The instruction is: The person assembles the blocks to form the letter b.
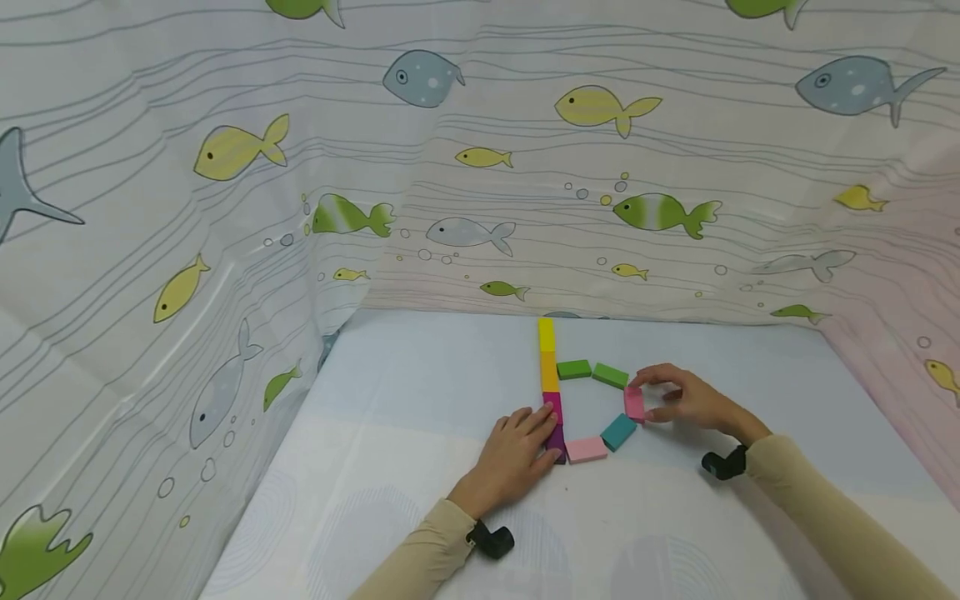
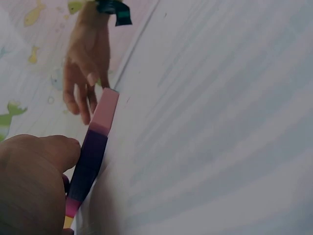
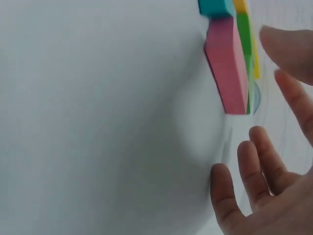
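Note:
Coloured blocks lie on the white tabletop. A straight row runs yellow block [image 1: 547, 335], orange block [image 1: 551, 372], magenta block [image 1: 552, 402], purple block [image 1: 557, 440]. From it bows a curve of two green blocks [image 1: 573, 369], a dark pink block [image 1: 634, 403], a teal block [image 1: 618, 432] and a light pink block [image 1: 587, 450]. My left hand [image 1: 510, 454] rests its fingers on the magenta and purple blocks, thumb by the purple one's near end. Around the dark pink block my right hand [image 1: 693, 400] has thumb and fingers spread; the right wrist view shows them apart from it.
Behind and beside the table hangs a fish-patterned sheet [image 1: 525, 192]. Dark wrist cameras sit on both wrists, the left camera [image 1: 491, 540] just above the tabletop [image 1: 420, 375]. A beige sleeve [image 1: 847, 517] covers the right forearm.

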The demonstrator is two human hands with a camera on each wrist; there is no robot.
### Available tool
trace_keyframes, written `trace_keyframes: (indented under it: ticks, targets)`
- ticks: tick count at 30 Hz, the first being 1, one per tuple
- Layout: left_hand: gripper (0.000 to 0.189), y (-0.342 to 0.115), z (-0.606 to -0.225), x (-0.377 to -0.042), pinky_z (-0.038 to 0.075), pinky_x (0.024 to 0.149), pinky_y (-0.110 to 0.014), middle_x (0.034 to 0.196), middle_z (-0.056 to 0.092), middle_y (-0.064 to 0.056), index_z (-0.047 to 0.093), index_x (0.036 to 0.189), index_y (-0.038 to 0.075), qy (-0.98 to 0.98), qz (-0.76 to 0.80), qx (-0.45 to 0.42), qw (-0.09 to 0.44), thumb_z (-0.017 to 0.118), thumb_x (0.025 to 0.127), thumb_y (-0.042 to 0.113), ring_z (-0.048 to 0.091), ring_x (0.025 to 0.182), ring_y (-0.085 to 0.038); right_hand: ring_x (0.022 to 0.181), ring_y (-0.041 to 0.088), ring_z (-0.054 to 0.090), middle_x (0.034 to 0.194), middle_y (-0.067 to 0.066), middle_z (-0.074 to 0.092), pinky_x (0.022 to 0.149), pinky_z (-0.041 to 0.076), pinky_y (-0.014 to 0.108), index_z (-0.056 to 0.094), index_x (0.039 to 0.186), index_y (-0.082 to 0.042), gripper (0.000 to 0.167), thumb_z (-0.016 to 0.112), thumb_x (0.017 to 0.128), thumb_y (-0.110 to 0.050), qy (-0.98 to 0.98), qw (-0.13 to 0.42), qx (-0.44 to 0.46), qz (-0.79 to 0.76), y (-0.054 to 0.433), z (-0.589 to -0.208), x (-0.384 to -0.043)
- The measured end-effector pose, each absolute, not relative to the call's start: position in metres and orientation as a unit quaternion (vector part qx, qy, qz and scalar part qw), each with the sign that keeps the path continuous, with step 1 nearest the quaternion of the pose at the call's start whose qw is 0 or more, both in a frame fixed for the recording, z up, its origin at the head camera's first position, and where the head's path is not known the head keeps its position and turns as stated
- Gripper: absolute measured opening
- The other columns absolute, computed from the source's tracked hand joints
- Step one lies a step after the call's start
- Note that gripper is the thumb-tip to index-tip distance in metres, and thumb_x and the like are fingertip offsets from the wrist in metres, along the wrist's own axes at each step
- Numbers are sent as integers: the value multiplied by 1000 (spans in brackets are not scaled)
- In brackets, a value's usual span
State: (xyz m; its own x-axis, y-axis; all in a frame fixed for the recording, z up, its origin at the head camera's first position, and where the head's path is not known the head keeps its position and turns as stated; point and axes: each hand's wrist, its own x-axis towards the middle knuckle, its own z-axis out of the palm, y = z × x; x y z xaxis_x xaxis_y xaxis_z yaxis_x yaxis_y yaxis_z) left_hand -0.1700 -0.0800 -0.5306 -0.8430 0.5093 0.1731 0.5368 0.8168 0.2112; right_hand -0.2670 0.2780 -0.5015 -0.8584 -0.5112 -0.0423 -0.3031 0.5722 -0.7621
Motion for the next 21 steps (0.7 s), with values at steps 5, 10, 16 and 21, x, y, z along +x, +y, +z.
trace_keyframes:
  ticks: [5, 10, 16, 21]
  targets:
    - [56, -82, -531, -170, 45, 115, -48, 163, 52, -2, 55, 157, 17, -950, -129, -276, 61, 57, 108, 44, 51, 146, -30, 146, 49, 32, 163, 22, 41, 106, 40, 75, 75, 127, -28, 45, 88, 84, -20, 886, 100, -285, -353, 271, -501, -254]
    - [56, -82, -534, -170, 45, 114, -48, 163, 51, -2, 54, 157, 17, -949, -127, -280, 66, 57, 108, 44, 51, 145, -30, 147, 53, 25, 166, 25, 34, 105, 30, 86, 78, 123, -31, 43, 89, 84, -17, 893, 73, -313, -314, 265, -504, -246]
    - [56, -81, -533, -170, 46, 114, -48, 163, 52, -3, 55, 156, 16, -949, -124, -282, 68, 57, 108, 44, 52, 145, -30, 147, 54, 26, 166, 26, 35, 106, 30, 85, 79, 118, -33, 41, 90, 83, -14, 900, 58, -317, -295, 260, -505, -242]
    - [55, -81, -531, -170, 45, 114, -47, 163, 51, -2, 55, 157, 17, -950, -124, -280, 63, 56, 108, 44, 51, 146, -30, 147, 54, 26, 166, 25, 36, 107, 28, 85, 78, 113, -36, 43, 89, 81, -9, 905, 55, -310, -288, 258, -502, -240]
